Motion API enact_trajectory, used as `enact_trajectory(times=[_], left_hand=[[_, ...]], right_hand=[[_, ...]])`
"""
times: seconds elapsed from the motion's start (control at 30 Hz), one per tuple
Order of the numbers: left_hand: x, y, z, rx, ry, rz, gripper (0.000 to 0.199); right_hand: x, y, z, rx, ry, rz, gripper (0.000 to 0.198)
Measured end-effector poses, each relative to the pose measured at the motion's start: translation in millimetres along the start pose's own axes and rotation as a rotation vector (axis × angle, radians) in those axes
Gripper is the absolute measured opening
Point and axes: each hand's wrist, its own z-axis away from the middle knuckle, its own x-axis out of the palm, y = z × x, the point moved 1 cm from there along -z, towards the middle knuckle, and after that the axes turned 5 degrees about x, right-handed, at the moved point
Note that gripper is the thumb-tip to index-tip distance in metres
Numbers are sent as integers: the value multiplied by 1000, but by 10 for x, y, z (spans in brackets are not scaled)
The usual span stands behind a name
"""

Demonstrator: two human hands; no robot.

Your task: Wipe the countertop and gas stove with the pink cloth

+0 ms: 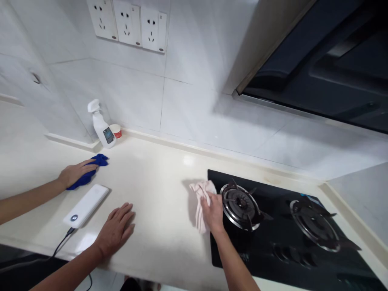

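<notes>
My right hand [214,212] grips a pale pink cloth [200,202] at the left edge of the black gas stove [273,234]. The cloth is bunched, and part of it hangs down over the cream countertop [163,194]. Flat on the counter near its front edge rests my left hand [115,228], fingers stretched out and holding nothing. Just beyond it lies a white power bank [87,204] with a black cable plugged into its near end. Another person's hand [74,174] reaches in from the left and presses a blue cloth [98,161] onto the counter.
A white spray bottle [103,127] and a small red-and-white cup [115,130] stand by the back wall. The stove has two burners with raised pan supports [242,204]. A dark range hood [327,68] overhangs from the upper right. Wall sockets [127,24] are above the counter.
</notes>
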Motion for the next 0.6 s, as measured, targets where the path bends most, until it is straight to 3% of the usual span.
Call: enact_trajectory(times=[0.07, 0.13, 0.27, 0.43, 0.6], left_hand=[[-6, -3, -2, 2, 0, -12, 35], [-18, -2, -4, 5, 3, -19, 34], [-37, 9, -7, 16, 14, -25, 36], [-54, 9, -22, -1, -1, 3, 34], [-56, -12, -46, 11, -2, 8, 35]], right_hand=[[6, -50, -546, 26, 31, 101, 42], [55, -22, -1018, 146, 68, 244, 45], [295, 260, -1492, 353, 70, 363, 49], [633, 481, -1395, 399, 38, 449, 59], [740, 327, -954, 255, 35, 455, 53]])
